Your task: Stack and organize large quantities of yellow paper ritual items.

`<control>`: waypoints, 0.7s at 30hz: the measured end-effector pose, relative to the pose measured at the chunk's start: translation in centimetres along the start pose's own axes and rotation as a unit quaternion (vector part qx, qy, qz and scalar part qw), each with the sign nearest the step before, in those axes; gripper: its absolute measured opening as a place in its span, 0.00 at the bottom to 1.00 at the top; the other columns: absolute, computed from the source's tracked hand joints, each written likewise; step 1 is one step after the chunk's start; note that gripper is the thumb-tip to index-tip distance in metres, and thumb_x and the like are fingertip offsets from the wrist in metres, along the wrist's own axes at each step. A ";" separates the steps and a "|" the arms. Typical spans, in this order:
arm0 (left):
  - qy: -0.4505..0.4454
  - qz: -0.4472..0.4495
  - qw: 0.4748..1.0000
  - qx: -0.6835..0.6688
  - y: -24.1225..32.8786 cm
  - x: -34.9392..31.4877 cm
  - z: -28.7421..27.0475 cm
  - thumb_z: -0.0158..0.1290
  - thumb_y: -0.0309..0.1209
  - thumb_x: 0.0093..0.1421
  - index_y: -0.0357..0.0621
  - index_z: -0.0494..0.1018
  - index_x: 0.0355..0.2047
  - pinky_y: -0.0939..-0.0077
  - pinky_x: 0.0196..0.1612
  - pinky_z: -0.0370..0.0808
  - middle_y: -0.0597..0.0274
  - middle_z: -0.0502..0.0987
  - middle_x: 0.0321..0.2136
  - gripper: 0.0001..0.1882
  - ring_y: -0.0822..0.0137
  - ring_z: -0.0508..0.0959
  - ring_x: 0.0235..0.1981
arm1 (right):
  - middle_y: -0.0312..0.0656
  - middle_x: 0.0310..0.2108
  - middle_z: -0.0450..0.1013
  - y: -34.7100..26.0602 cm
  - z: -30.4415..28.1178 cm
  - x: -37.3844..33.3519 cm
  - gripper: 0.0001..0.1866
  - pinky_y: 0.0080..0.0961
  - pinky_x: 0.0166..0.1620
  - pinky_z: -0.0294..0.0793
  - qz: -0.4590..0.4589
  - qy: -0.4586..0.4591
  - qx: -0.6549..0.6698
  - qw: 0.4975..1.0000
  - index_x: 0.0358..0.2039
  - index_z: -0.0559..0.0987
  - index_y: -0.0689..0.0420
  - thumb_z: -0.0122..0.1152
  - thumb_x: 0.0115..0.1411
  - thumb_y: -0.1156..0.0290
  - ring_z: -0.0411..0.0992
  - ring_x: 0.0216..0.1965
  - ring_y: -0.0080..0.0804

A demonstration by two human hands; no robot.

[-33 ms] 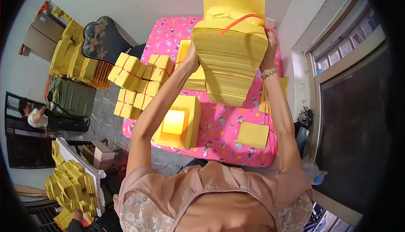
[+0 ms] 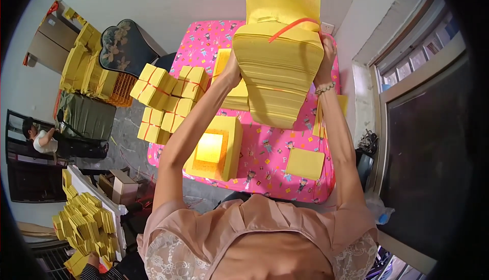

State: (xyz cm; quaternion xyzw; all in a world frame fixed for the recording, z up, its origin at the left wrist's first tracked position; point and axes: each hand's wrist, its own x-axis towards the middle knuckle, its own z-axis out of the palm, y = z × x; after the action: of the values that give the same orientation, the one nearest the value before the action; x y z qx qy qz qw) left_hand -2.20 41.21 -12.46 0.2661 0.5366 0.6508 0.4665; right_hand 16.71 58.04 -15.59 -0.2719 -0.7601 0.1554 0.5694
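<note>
Noted tied yellow bundles at the left edge of the pink-covered desk, partly behind the left forearm. Noted also a larger yellow block just beside that forearm, and a flat yellow pad lying apart to the right. Found a tall yellow paper stack toward the far side, clasped between left hand and right hand. Observed fingers pressed against its sides, largely hidden at the left. Cannot confirm contact between stack base and desk. Recorded a striped sleeve, cut off at lower left.
</note>
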 end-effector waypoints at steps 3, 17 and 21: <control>0.009 0.005 1.000 -0.030 0.1 1.3 -0.2 0.42 0.52 0.66 0.44 0.62 0.59 0.65 0.51 0.77 0.56 0.72 0.53 0.30 0.65 0.75 0.51 | 0.35 0.31 0.73 1.1 1.1 0.3 0.08 0.21 0.35 0.72 0.201 -0.006 0.364 0.909 0.38 0.76 0.60 0.50 0.67 0.71 0.70 0.31 0.21; -0.009 -0.036 0.999 0.025 0.0 3.4 0.9 0.30 0.62 0.66 0.49 0.59 0.64 0.62 0.58 0.68 0.60 0.67 0.59 0.38 0.63 0.67 0.59 | 0.34 0.28 0.73 2.6 2.8 -0.1 0.10 0.20 0.31 0.71 0.219 0.024 0.311 0.924 0.41 0.78 0.63 0.51 0.66 0.72 0.70 0.29 0.19; -0.023 -0.044 0.999 0.019 -0.7 3.2 0.5 0.32 0.62 0.65 0.48 0.59 0.63 0.62 0.57 0.68 0.60 0.67 0.58 0.38 0.64 0.68 0.58 | 0.22 0.16 0.62 1.5 2.9 -0.3 0.14 0.15 0.21 0.53 0.255 0.104 0.385 0.881 0.21 0.76 0.53 0.54 0.65 0.68 0.57 0.17 0.11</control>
State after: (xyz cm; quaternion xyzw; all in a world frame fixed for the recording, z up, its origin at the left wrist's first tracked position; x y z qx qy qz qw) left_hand -2.90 44.28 -13.51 0.2659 0.5493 0.6134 0.5012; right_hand 14.41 59.27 -17.53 -0.2300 -0.4809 0.5467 0.6457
